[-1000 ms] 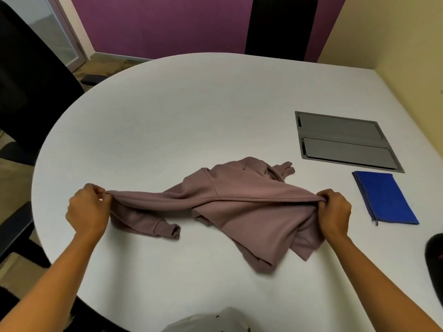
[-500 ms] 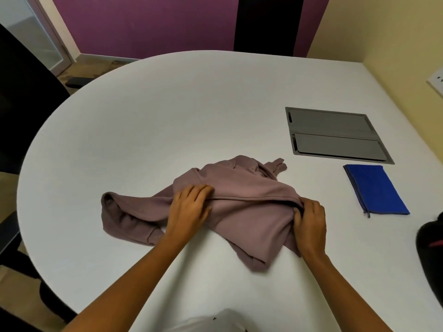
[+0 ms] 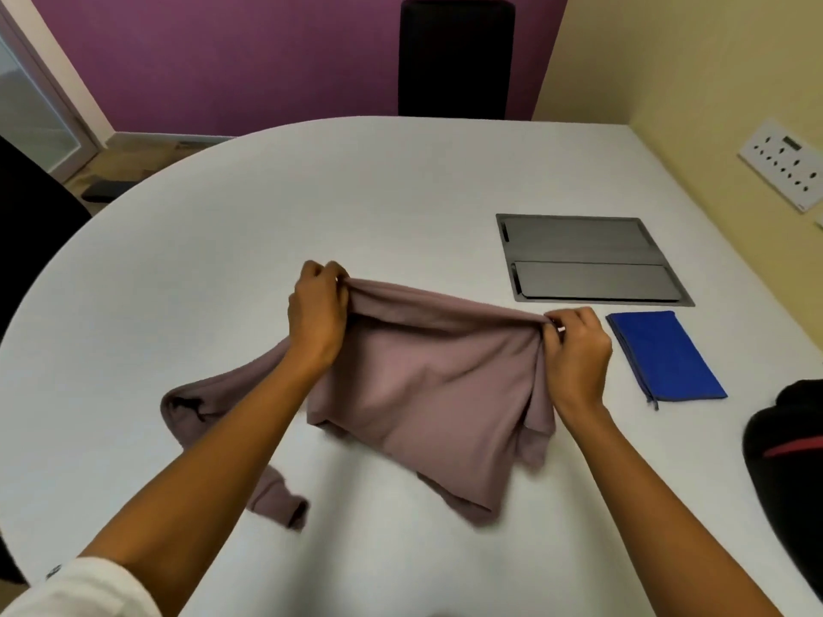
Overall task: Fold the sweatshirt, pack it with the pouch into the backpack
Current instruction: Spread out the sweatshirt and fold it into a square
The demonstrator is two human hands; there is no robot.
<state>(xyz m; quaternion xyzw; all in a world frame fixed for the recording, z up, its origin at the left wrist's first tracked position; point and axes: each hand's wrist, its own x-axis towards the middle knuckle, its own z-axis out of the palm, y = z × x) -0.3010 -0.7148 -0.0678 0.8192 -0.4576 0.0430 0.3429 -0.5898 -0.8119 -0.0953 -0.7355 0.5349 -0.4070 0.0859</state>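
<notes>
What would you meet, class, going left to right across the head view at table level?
Left hand → right hand, both gripping the sweatshirt → blue pouch → black backpack.

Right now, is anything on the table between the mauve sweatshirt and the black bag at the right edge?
Nothing visible blocks it: bare white table separates the mauve fabric sweatshirt from the black bag with a red stripe. The flat blue zip pouch lies just beyond that stretch.

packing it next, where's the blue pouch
Head view, right side: the blue pouch lies flat on the table, near side of the grey panel, just right of the right hand.
</notes>
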